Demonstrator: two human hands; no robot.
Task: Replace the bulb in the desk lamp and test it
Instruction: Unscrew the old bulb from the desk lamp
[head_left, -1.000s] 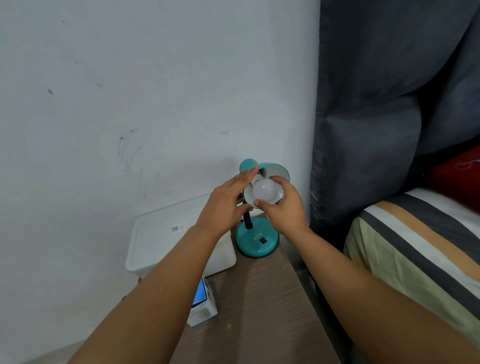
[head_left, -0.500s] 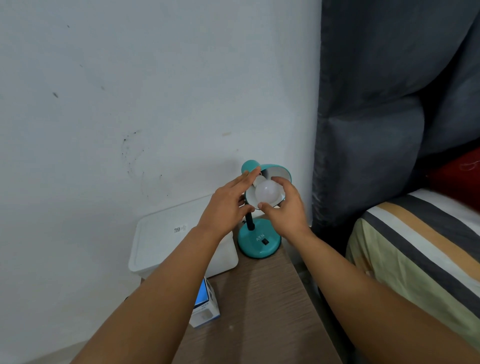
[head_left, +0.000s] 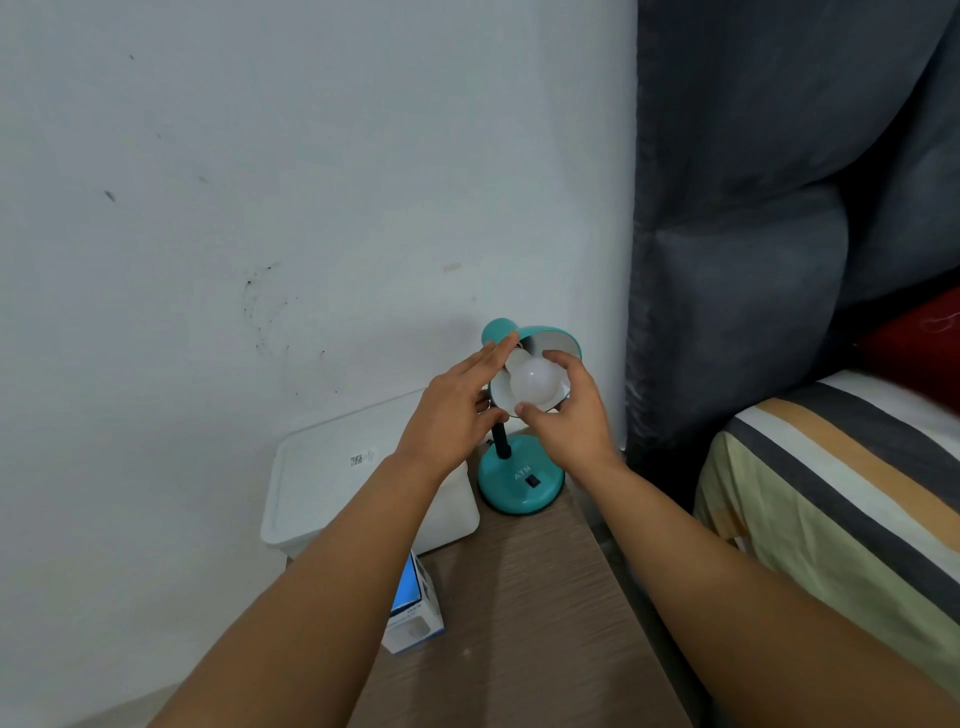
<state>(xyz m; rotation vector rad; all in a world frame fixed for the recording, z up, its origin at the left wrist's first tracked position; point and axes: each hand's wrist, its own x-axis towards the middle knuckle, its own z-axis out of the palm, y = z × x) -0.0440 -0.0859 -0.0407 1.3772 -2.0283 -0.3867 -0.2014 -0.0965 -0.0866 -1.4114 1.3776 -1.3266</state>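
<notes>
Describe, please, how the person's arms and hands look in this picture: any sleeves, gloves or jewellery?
Both forearms are bare up to the frame's bottom edge; no sleeve shows. The left hand and the right hand wear no gloves. No watch, bracelet or ring is visible on either wrist or on the fingers that show. Nails look short and unpainted, though they are small in this view.

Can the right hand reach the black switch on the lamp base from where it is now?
Probably yes. The right hand is on the bulb, and the switch sits on the lamp base just below it, facing the person, with nothing covering it. The left hand steadies the shade.
</notes>
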